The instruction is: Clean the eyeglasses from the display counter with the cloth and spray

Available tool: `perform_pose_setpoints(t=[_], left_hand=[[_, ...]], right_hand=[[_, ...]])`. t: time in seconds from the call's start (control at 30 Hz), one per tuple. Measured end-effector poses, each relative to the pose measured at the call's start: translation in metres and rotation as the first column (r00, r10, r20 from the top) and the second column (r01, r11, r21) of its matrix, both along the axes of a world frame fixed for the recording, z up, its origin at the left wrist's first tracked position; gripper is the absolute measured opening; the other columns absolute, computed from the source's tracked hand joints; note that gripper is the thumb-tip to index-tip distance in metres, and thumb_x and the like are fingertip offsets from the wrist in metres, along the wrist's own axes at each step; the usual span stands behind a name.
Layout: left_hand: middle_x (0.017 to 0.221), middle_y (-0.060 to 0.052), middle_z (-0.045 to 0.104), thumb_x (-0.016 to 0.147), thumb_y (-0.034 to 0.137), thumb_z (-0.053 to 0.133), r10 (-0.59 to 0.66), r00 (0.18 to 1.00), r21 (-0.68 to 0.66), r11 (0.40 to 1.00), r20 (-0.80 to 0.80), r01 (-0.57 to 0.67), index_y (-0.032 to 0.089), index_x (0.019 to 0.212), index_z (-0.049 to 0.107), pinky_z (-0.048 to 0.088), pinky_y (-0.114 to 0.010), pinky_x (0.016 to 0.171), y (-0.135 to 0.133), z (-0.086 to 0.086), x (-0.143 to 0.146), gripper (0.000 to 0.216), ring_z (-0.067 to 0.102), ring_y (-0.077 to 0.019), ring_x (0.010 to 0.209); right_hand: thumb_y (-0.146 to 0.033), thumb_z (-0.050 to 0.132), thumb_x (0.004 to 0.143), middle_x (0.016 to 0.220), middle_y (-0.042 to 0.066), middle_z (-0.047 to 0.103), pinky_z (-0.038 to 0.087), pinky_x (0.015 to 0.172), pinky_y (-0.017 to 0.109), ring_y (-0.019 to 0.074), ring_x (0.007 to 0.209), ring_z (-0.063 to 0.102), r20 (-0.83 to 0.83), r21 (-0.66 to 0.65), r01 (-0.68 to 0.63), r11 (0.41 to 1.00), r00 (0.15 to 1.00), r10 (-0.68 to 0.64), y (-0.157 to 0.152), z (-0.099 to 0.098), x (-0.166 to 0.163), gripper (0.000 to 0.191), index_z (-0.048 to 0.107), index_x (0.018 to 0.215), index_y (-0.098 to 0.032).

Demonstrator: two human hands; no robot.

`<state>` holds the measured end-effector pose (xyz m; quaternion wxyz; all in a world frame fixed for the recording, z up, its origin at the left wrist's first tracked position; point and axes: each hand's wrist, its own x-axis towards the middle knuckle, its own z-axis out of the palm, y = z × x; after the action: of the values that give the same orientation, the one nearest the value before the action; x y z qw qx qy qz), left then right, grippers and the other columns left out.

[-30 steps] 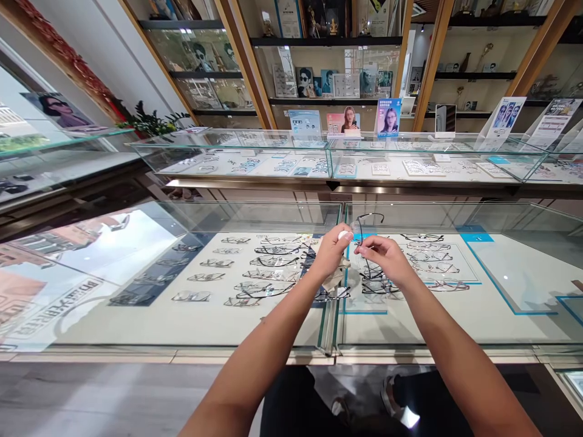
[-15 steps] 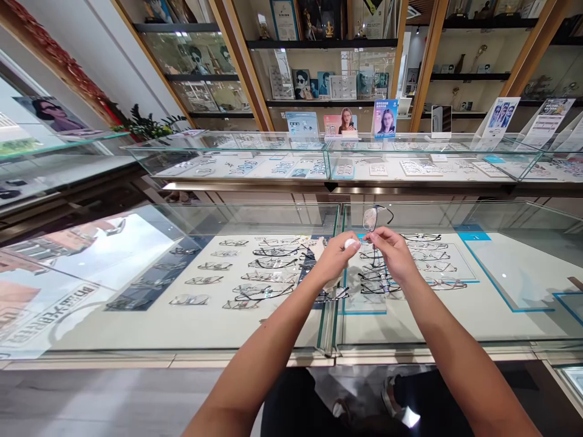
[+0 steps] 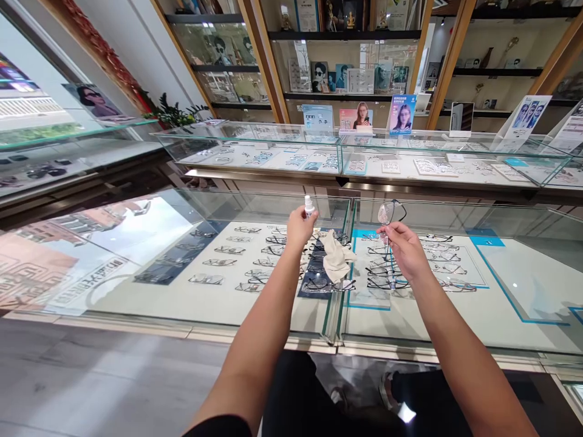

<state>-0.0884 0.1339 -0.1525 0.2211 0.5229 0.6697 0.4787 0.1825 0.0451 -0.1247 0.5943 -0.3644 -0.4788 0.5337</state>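
Note:
My left hand (image 3: pixel 300 227) is closed around a small white spray bottle (image 3: pixel 308 205), held upright above the glass counter. To the right, my right hand (image 3: pixel 405 247) pinches a pair of eyeglasses (image 3: pixel 392 212) by its lower part, with the dark-rimmed lenses raised above the fingers. Between the hands a crumpled cream cloth (image 3: pixel 336 258) lies on the counter top, near the joint of two glass panes. Rows of spectacle frames (image 3: pixel 268 262) show through the glass beneath both arms.
The glass display counter (image 3: pixel 291 335) spans the width in front of me. Behind it stands a second glass showcase (image 3: pixel 273 136) with upright advertising cards (image 3: pixel 402 114). Shelves (image 3: pixel 346 35) line the back wall, and a green plant (image 3: pixel 175 112) stands at the left.
My left hand has moved left and away from the right hand with the bottle, which now stands upright. The cream cloth has come into plain view. The eyeglasses have turned slightly; the view has shifted.

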Motion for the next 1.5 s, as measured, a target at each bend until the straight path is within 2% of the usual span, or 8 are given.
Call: perform_pose_setpoints(t=[0.7, 0.83, 0.9, 1.0, 1.07, 1.17, 1.33, 1.5], left_hand=[[0.119, -0.013, 0.077, 0.085, 0.024, 0.071, 0.074, 0.956, -0.171, 0.977, -0.285, -0.127, 0.022, 0.117, 0.068, 0.048, -0.041, 0.093, -0.004, -0.001, -0.002, 0.033, 0.07, -0.034, 0.111], [0.138, -0.017, 0.062, 0.085, 0.032, 0.071, 0.224, 0.93, 0.085, 0.974, -0.292, -0.208, 0.019, 0.129, 0.059, 0.042, -0.042, 0.109, -0.014, 0.014, 0.005, 0.047, 0.057, -0.0332, 0.13], [0.119, -0.013, 0.064, 0.088, 0.032, 0.065, 0.309, 0.921, 0.314, 0.922, -0.238, -0.228, 0.018, 0.116, 0.062, 0.044, -0.039, 0.103, -0.022, 0.025, 0.009, 0.032, 0.06, -0.0285, 0.116], [0.072, 0.0, 0.055, 0.09, 0.032, 0.059, 0.007, 0.964, 0.295, 0.952, -0.267, 0.075, 0.022, 0.092, 0.065, 0.043, -0.032, 0.074, -0.037, 0.041, 0.014, 0.013, 0.055, -0.0189, 0.072], [0.059, 0.002, 0.049, 0.089, 0.038, 0.06, -0.286, 0.889, 0.086, 0.938, -0.358, 0.336, 0.023, 0.084, 0.068, 0.035, -0.031, 0.064, -0.046, 0.048, 0.018, 0.018, 0.049, -0.0174, 0.061], [0.057, 0.001, 0.054, 0.082, 0.047, 0.072, -0.523, 0.739, -0.21, 0.851, -0.425, 0.481, 0.025, 0.084, 0.074, 0.029, -0.031, 0.061, -0.055, 0.048, 0.022, 0.022, 0.049, -0.0187, 0.057], [0.067, -0.002, 0.065, 0.058, 0.025, 0.088, -0.637, 0.639, -0.378, 0.77, -0.431, 0.513, 0.026, 0.072, 0.076, 0.033, -0.031, 0.063, -0.053, 0.035, 0.023, 0.018, 0.052, -0.0203, 0.058], [0.092, -0.008, 0.064, 0.077, 0.028, 0.071, -0.561, 0.664, -0.231, 0.821, -0.494, 0.521, 0.023, 0.08, 0.072, 0.043, -0.035, 0.077, -0.051, 0.039, 0.027, 0.006, 0.06, -0.0266, 0.084]], right_hand=[[-0.056, 0.086, 0.071, 0.086, 0.001, 0.073, 0.044, 0.077, 0.035, 0.0183, 0.079, 0.054, 0.031, 0.014, -0.007, 1.0, 0.999, 0.006, -0.004, 0.007, -0.001, 0.034, 0.069, 0.074, -0.027], [-0.056, 0.085, 0.071, 0.087, 0.002, 0.073, 0.044, 0.077, 0.035, 0.0186, 0.08, 0.055, 0.033, 0.015, -0.004, 1.0, 0.999, 0.004, -0.003, 0.006, -0.001, 0.034, 0.069, 0.074, -0.027], [-0.056, 0.086, 0.07, 0.086, 0.002, 0.074, 0.044, 0.077, 0.035, 0.0186, 0.079, 0.055, 0.022, 0.015, 0.0, 1.0, 1.0, 0.0, -0.003, 0.007, 0.0, 0.034, 0.069, 0.074, -0.027], [-0.055, 0.088, 0.069, 0.085, 0.001, 0.074, 0.044, 0.078, 0.035, 0.0178, 0.078, 0.054, -0.003, 0.012, 0.001, 1.0, 1.0, -0.001, -0.003, 0.008, 0.0, 0.034, 0.07, 0.074, -0.027], [-0.055, 0.088, 0.069, 0.085, 0.0, 0.074, 0.043, 0.078, 0.034, 0.0175, 0.078, 0.054, -0.007, 0.01, 0.005, 1.0, 1.0, -0.005, -0.004, 0.008, 0.0, 0.034, 0.07, 0.074, -0.027], [-0.056, 0.087, 0.07, 0.085, 0.001, 0.074, 0.043, 0.078, 0.034, 0.0185, 0.08, 0.056, 0.009, 0.011, 0.011, 1.0, 1.0, -0.011, -0.005, 0.01, -0.001, 0.034, 0.07, 0.074, -0.027], [-0.055, 0.088, 0.07, 0.085, 0.001, 0.075, 0.043, 0.078, 0.034, 0.019, 0.082, 0.057, 0.006, 0.017, 0.008, 1.0, 1.0, -0.008, -0.006, 0.011, 0.0, 0.033, 0.07, 0.073, -0.027], [-0.055, 0.09, 0.068, 0.084, 0.001, 0.075, 0.042, 0.076, 0.033, 0.018, 0.08, 0.056, -0.01, 0.014, 0.017, 1.0, 1.0, -0.017, -0.005, 0.011, 0.002, 0.035, 0.071, 0.074, -0.027]])
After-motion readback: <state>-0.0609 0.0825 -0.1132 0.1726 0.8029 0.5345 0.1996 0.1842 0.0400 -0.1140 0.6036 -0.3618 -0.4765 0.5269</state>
